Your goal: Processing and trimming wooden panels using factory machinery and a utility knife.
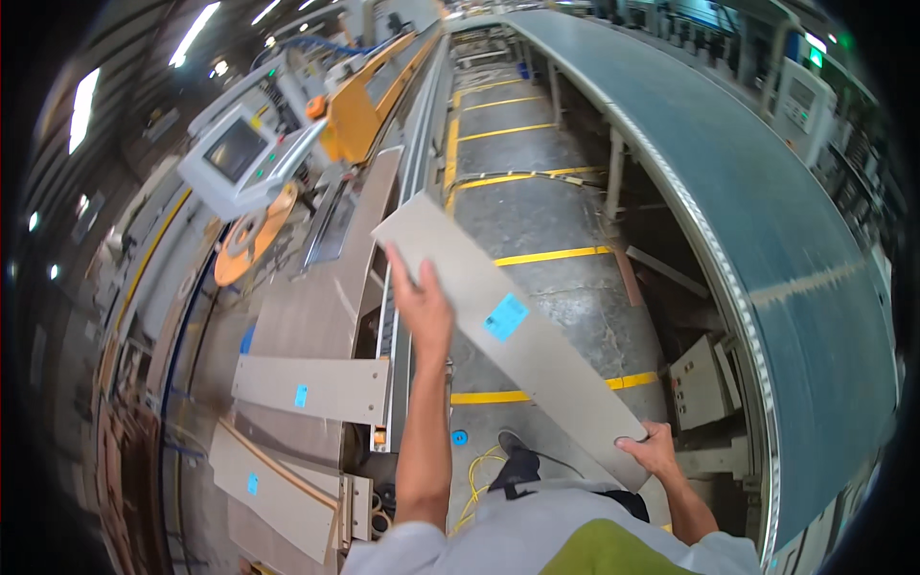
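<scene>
A beige board point(551, 359) is being held slantwise above the floor point(575, 297), between the table point(297, 321) at left and the conveyor point(767, 211) at right. Its near right end is being gripped by the fingers of the right hand point(656, 450); its far left edge is being touched by the left hand point(424, 311), whose finger closure cannot be told. Probably, a handling step is being done; balanced support is being called for next.
</scene>
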